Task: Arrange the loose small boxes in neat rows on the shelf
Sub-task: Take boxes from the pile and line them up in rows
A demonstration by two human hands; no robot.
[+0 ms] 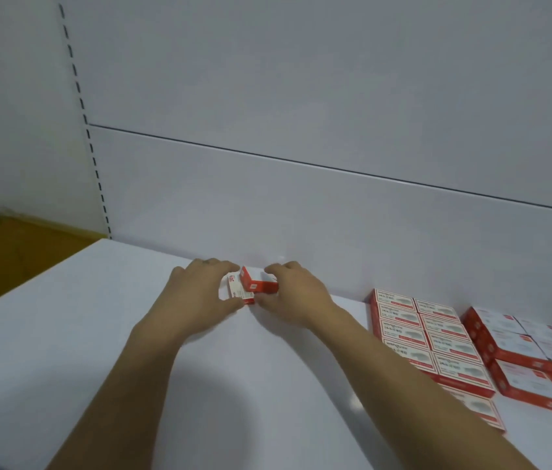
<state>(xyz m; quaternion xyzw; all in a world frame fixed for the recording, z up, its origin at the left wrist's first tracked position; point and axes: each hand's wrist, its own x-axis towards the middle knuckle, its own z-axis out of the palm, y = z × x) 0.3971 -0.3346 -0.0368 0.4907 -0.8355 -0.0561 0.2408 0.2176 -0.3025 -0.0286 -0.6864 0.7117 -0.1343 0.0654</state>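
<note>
Near end: the right forearm passes just over the front boxes of the neat rows [427, 344] on the right side of the shelf [98, 334], so a sideways pull-back would likely knock them askew. The looser cluster [518, 347] by the right edge looks less square. At the shelf's back edge, the left hand [200, 290] is curled round a white-faced box [236, 290]. The right hand [296, 293] pinches a red box [260, 284], tilted and touching the first. Risk: released now, the tilted one probably lands crooked. Both sit well apart from the rows, so alignment may drift. The back panel [301, 215] just behind cramps the fingers.
</note>
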